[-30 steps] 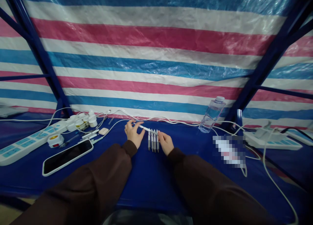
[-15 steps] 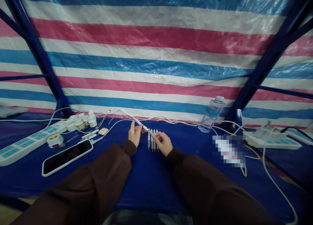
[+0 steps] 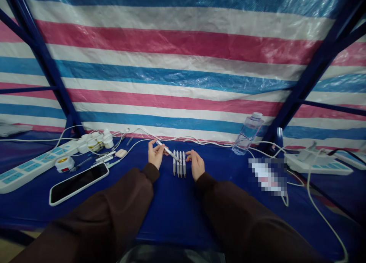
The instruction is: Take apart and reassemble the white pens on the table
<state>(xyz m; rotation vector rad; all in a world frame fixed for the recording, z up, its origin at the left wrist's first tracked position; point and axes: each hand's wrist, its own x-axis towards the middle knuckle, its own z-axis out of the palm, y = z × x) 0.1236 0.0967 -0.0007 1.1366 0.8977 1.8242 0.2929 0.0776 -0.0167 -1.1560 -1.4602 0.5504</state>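
Observation:
A white and grey pen (image 3: 168, 152) slants down to the right from my left hand (image 3: 155, 155), which grips it near its upper end between thumb and fingers. Its lower tip hangs over several matching pens (image 3: 179, 167) standing side by side in a row on the blue table, tips toward me. Just right of that row is my right hand (image 3: 197, 165), fingers loosely apart and holding nothing.
A white-cased phone (image 3: 79, 183) and a power strip (image 3: 37, 163) with plugs and cables lie to the left. On the right are a clear water bottle (image 3: 247, 135), a blurred-out packet (image 3: 268, 177) and another power strip (image 3: 320, 164). Cables run along the back.
My right hand has let go of the pen's lower end and drawn back to the right. The pen stays in my left hand, shifted slightly lower.

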